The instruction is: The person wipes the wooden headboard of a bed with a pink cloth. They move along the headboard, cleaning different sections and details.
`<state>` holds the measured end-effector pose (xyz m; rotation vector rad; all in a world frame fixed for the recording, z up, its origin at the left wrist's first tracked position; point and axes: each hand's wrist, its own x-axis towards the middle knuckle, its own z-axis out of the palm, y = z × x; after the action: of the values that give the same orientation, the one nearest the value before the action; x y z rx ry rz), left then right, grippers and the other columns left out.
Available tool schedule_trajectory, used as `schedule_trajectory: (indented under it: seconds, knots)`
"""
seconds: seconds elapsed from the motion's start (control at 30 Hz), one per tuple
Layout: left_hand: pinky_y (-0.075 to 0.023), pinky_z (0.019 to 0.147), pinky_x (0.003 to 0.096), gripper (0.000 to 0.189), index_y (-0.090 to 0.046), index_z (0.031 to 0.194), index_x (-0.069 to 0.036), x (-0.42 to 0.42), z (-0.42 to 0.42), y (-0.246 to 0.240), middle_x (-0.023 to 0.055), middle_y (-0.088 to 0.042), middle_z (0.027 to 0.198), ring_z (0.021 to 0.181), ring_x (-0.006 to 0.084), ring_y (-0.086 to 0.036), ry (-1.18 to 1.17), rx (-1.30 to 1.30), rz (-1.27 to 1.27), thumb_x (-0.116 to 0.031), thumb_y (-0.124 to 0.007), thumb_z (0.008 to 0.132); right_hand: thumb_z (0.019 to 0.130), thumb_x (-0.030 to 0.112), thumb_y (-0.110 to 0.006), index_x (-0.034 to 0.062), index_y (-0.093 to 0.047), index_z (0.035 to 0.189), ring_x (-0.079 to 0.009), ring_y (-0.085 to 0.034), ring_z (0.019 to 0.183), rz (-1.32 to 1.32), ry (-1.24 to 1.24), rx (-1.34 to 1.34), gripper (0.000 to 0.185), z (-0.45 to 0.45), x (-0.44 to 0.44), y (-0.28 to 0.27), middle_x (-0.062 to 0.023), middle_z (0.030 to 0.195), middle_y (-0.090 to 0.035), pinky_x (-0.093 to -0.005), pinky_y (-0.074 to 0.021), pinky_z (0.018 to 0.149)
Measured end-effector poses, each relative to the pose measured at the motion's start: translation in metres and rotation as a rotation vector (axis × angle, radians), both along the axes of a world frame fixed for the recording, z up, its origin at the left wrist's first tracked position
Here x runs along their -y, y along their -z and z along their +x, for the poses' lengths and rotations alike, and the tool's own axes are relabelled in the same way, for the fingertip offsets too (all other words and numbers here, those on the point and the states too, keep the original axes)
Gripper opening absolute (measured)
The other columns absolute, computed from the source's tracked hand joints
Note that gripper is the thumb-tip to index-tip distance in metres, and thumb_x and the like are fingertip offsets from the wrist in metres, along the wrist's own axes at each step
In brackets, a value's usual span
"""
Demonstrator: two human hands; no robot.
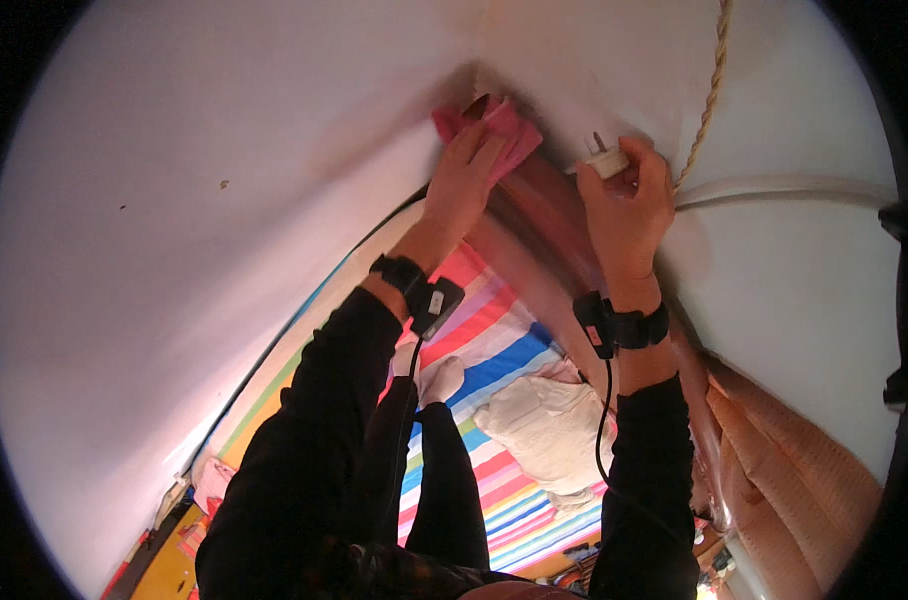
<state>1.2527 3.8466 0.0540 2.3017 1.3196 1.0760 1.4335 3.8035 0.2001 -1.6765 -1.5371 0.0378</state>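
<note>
My left hand [461, 180] presses a pink cloth [520, 139] against the end of a reddish-brown board [551, 206] near the wall corner. A dark brown tip shows at the cloth's upper edge; most of what lies under the cloth is hidden. To the right, my right hand [638, 217] holds a white electrical plug [608, 163] between thumb and fingers. Its metal prongs point up towards the wall. Each wrist wears a black band with a small wired device.
White walls [161, 262] meet above my hands. A twisted rope [713, 90] hangs on the right, and a pale cable [791, 187] runs along that wall. My feet stand on a striped bedsheet [491, 367] beside a crumpled cream cloth item [544, 424]. An orange curtain [784, 465] hangs lower right.
</note>
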Motion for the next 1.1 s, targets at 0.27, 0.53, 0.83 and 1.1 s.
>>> schedule_trajectory:
  seconds: [0.27,0.53,0.83,1.1]
  knots:
    - [-0.0506,0.09,0.0372,0.048,-0.051,0.129,-0.006,0.062,-0.055,0.006,0.0179,-0.058,0.123,0.11,0.0314,-0.06,-0.239,0.316,-0.74,-0.006,-0.062,0.082,0.069,0.008,-0.078,0.0048,-0.061,0.107,-0.0288,-0.063,0.079,-0.011,-0.034,-0.044,0.042,0.002,0.0,0.002,-0.0136,0.097,-0.062,-0.0367,-0.0535,0.071]
    - [-0.0531,0.087,0.0355,0.057,-0.049,0.135,-0.004,0.021,-0.054,-0.047,0.0125,-0.062,0.112,0.099,0.0237,-0.064,0.085,0.929,-0.881,0.003,-0.064,0.08,0.068,0.008,-0.079,0.0049,-0.062,0.106,-0.0223,-0.063,0.07,-0.008,-0.015,-0.114,0.041,-0.004,0.001,0.004,-0.0103,0.092,-0.061,-0.0316,-0.0539,0.062]
    - [-0.0517,0.072,0.0424,0.022,-0.063,0.106,-0.004,0.009,-0.068,-0.06,0.0134,-0.06,0.1,0.09,0.0291,-0.063,-0.146,0.061,-0.341,-0.013,-0.067,0.086,0.067,0.009,-0.079,0.0054,-0.062,0.103,-0.0261,-0.062,0.072,0.007,0.038,-0.026,0.04,-0.001,-0.001,0.008,-0.0112,0.091,-0.062,-0.0372,-0.052,0.069]
    - [-0.0506,0.071,0.0328,0.028,-0.062,0.101,-0.003,-0.014,-0.065,-0.113,0.0091,-0.065,0.092,0.084,0.0216,-0.064,-0.147,0.443,-0.816,-0.031,-0.059,0.096,0.066,0.008,-0.079,0.0049,-0.062,0.103,-0.026,-0.062,0.071,0.02,0.056,-0.027,0.04,-0.001,-0.001,0.005,-0.0112,0.091,-0.063,-0.036,-0.0521,0.067]
